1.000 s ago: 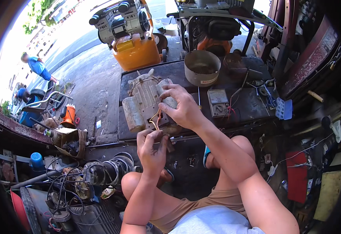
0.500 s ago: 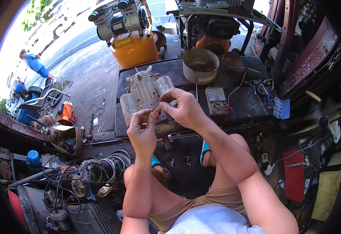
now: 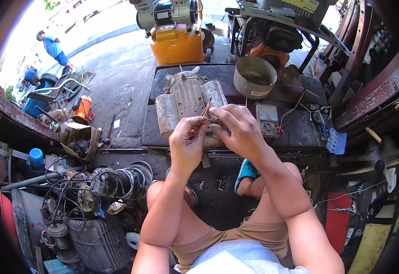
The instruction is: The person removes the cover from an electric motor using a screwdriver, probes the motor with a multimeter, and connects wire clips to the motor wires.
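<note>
My left hand [image 3: 186, 137] is closed, with thumb and fingertips pinching a thin copper-coloured piece, likely wire leads [image 3: 206, 108], that points up and away from me. My right hand [image 3: 239, 130] is close beside it on the right, thumb and forefinger apart; whether a fingertip touches the leads cannot be made out. Just beyond both hands a worn grey electric motor [image 3: 188, 95], with a rounded housing on each side, rests on the dark workbench [image 3: 158, 82]. My hands hide its near end.
Right of the motor are a round metal pot [image 3: 255, 84], a multimeter [image 3: 267, 119] with red leads and a blue plastic case [image 3: 336, 141]. An orange air compressor [image 3: 176, 45] stands beyond the bench. Old motors and cables [image 3: 99, 242] crowd my lower left. A person in blue [image 3: 53, 48] is outside.
My right hand's pinch has opened and its fingers have come away from the leads' tip. The leads now stand more upright in my left hand. The whole view has shifted slightly.
</note>
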Demonstrator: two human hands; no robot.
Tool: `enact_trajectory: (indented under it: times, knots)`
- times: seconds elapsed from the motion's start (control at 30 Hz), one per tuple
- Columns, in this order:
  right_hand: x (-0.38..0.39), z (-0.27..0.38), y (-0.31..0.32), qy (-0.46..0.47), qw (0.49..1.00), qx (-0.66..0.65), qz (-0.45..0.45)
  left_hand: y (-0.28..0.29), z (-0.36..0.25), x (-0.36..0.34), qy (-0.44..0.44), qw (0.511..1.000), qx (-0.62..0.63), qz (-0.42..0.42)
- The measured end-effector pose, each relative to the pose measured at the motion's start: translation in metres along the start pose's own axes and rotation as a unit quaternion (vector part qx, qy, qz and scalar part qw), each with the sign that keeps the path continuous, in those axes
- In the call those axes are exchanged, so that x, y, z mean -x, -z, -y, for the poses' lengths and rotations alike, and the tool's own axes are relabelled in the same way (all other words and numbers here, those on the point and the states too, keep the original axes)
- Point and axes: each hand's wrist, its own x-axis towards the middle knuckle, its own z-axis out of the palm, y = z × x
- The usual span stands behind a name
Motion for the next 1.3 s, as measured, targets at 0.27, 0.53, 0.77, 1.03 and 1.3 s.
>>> enact_trajectory:
  times: [0.27,0.53,0.77,1.03,1.3]
  knots:
    - [0.002,-0.004,0.005,0.066,0.997,0.046,0.004,0.001,-0.006,0.0,-0.058,0.996,-0.056,0.025]
    - [0.014,-0.011,-0.013,-0.428,0.787,-0.434,0.096,0.0,-0.002,0.0,-0.104,0.99,-0.092,0.034]
    - [0.018,-0.017,-0.017,-0.428,0.768,-0.469,0.091,0.003,-0.002,0.002,-0.113,0.988,-0.101,0.043]
    - [0.004,-0.002,0.001,0.037,0.999,0.011,0.002,0.006,-0.004,0.0,-0.077,0.995,-0.054,0.035]
    - [0.01,-0.013,-0.002,-0.399,0.773,-0.465,0.163,0.004,0.0,0.003,-0.118,0.988,-0.09,0.041]
